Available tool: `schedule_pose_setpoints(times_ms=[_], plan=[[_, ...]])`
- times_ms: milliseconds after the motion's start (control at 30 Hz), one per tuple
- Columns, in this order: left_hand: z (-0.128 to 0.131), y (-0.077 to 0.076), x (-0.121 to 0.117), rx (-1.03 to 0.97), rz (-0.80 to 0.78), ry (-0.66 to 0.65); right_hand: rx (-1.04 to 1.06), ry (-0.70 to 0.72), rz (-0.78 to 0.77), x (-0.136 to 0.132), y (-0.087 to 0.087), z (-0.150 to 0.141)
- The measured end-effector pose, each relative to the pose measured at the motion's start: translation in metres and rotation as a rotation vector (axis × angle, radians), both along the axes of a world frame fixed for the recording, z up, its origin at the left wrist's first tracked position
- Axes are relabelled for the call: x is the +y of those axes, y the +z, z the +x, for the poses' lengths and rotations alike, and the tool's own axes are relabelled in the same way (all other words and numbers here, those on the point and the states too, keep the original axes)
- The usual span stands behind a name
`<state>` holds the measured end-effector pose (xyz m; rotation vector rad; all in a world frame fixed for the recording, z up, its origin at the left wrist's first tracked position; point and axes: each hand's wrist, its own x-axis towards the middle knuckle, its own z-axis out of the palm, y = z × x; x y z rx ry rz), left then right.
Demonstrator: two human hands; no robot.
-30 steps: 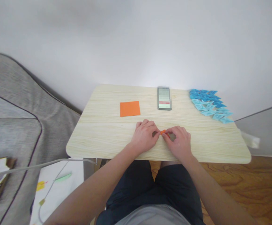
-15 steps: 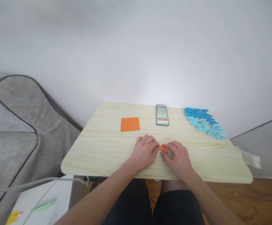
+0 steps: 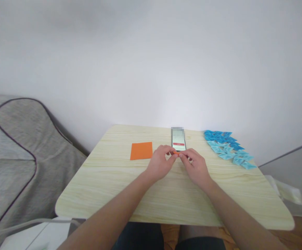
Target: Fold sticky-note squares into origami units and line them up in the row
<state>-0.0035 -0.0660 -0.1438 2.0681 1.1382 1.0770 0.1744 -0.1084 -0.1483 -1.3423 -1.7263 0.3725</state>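
A small folded piece of orange paper [image 3: 176, 152] is pinched between the fingertips of both hands, mostly covered by them. My left hand [image 3: 161, 161] grips its left end with thumb and forefinger; my right hand [image 3: 195, 165] grips its right end the same way. Left of my hands, an orange paper sheet or stack [image 3: 141, 151] lies flat. Just beyond my fingertips rests a phone [image 3: 178, 139] with its screen lit. Over on the right are several folded blue paper pieces, dark blue ones [image 3: 221, 136] behind light blue ones [image 3: 229, 151].
All of this is on a pale wood-grain table [image 3: 109, 187] against a white wall. A grey sofa [image 3: 54, 156] stands to the left, with a cable [image 3: 33, 222] running in front of it. A whitish translucent strip [image 3: 287, 191] is beside the table's right edge.
The view has tilted up, so the table appears lower. Both hands have moved forward, closer to the phone. The orange piece has turned between the fingers, showing less of its surface than half a second ago.
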Motion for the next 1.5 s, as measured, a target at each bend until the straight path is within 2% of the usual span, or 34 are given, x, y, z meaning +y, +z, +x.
schedule_pose_setpoints(times_ms=[100,200,367,600,700,900,1067,1300,1500], plan=[[0.004,0.003,0.028,-0.144,-0.081,0.039,0.134,-0.008,-0.015,0.028,0.008,0.002],[0.006,0.000,0.038,-0.214,-0.153,-0.010,0.226,-0.030,-0.052,0.041,0.006,0.002],[0.010,-0.010,0.026,-0.305,-0.200,-0.054,0.332,-0.075,-0.048,0.034,-0.003,-0.003],[0.017,-0.013,0.017,-0.341,-0.200,0.055,0.144,-0.153,0.198,0.028,-0.002,-0.007],[0.017,-0.014,0.017,-0.334,-0.160,0.091,0.111,-0.160,0.208,0.028,-0.002,-0.006],[0.015,-0.014,0.018,-0.321,-0.114,0.099,0.182,-0.112,0.067,0.027,-0.005,-0.007],[0.013,-0.010,0.015,-0.331,-0.086,0.055,0.160,-0.026,0.048,0.027,-0.004,-0.007],[0.012,-0.007,0.018,-0.514,-0.222,-0.001,0.268,0.115,0.037,0.023,0.002,-0.007],[0.014,-0.007,0.021,-0.646,-0.370,-0.045,0.310,0.124,0.025,0.022,0.004,-0.009]])
